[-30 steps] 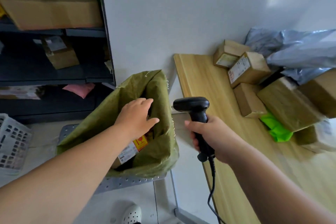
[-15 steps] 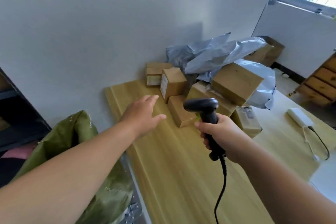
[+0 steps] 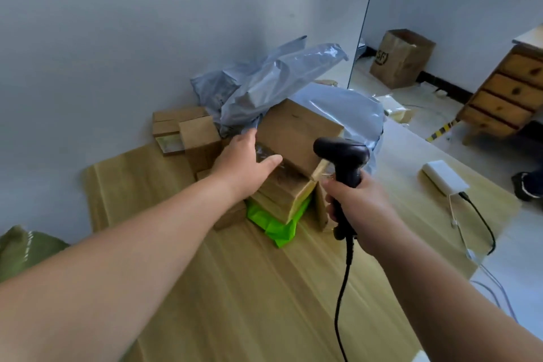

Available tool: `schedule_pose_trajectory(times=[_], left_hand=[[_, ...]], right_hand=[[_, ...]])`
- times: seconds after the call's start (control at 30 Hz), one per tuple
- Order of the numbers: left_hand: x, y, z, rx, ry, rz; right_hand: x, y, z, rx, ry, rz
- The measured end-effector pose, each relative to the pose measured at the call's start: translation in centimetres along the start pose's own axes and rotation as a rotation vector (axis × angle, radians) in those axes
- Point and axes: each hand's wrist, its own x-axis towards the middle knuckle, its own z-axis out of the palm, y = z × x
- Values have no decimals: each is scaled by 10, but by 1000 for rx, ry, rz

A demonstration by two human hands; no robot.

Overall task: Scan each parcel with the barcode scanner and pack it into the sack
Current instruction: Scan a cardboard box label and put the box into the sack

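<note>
Several parcels are heaped mid-table against the wall. The sack (image 3: 20, 250) is only a green corner at my far left, beside the table (image 3: 235, 303) edge. My left hand (image 3: 244, 161) is flat and spread, fingers straight, at the left end of the top cardboard box (image 3: 296, 132); I cannot confirm contact. I judge the box stiff, fairly heavy and slick where taped, so I'd grip across that short end, thumb on top. It sits tilted, long axis running back-left to near-right. My right hand (image 3: 358, 209) is wrapped round the barcode scanner (image 3: 343, 159) handle, head aimed left at the box.
</note>
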Motion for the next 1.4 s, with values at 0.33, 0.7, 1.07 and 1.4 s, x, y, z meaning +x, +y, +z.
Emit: schedule_pose_trajectory(times=[0.33, 0.7, 1.07, 1.4], left_hand=[[48, 16, 17, -370, -35, -174], [-21, 20, 25, -597, -107, -155], [-140, -19, -10, -556, -205, -153], [-217, -81, -79, -826, -216, -255]], right_hand=[[38, 1, 8, 61, 125, -63], [-12, 17, -9, 163, 277, -63], [-149, 24, 21, 238, 176, -44], [-233, 3, 78, 417, -33, -105]])
